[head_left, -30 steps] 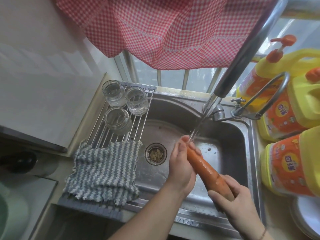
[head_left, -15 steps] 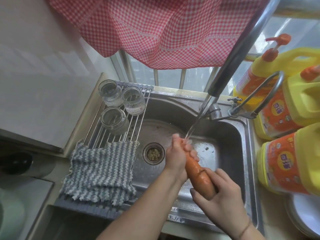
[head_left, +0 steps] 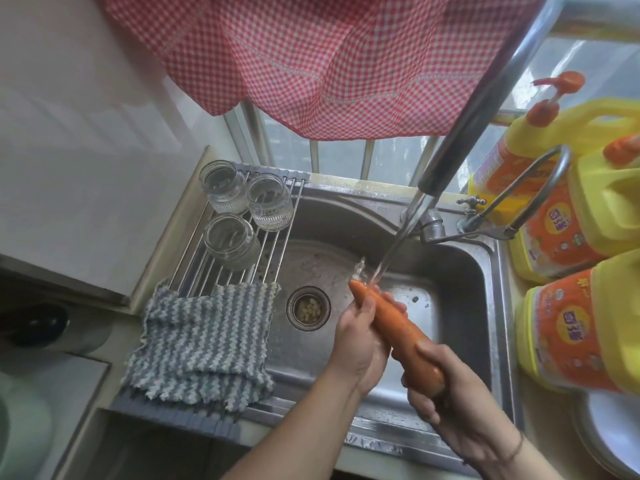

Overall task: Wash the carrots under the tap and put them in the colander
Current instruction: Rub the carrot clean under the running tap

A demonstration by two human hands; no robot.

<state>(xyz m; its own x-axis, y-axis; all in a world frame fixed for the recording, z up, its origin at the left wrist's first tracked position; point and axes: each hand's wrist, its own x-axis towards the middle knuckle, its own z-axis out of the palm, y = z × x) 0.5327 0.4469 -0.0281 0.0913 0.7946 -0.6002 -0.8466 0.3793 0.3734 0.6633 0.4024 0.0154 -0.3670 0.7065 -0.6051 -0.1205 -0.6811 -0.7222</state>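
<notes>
Both hands, left (head_left: 360, 337) and right (head_left: 450, 396), grip a carrot (head_left: 391, 327) under the tap's stream (head_left: 384, 265).

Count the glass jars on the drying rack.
3, all on the rack left of the sink: one at the back-left corner, one beside it, one nearer.

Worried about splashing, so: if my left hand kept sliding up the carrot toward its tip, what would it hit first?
Probably the water stream striking the carrot tip; your left hand sits just below it.

An orange carrot (head_left: 391, 327) at centre; red-and-white checked curtain (head_left: 311, 64) at 12 o'clock; yellow-and-orange detergent bottles (head_left: 575, 327) at 3; blue-and-white zigzag cloth (head_left: 201, 344) at 9.
</notes>
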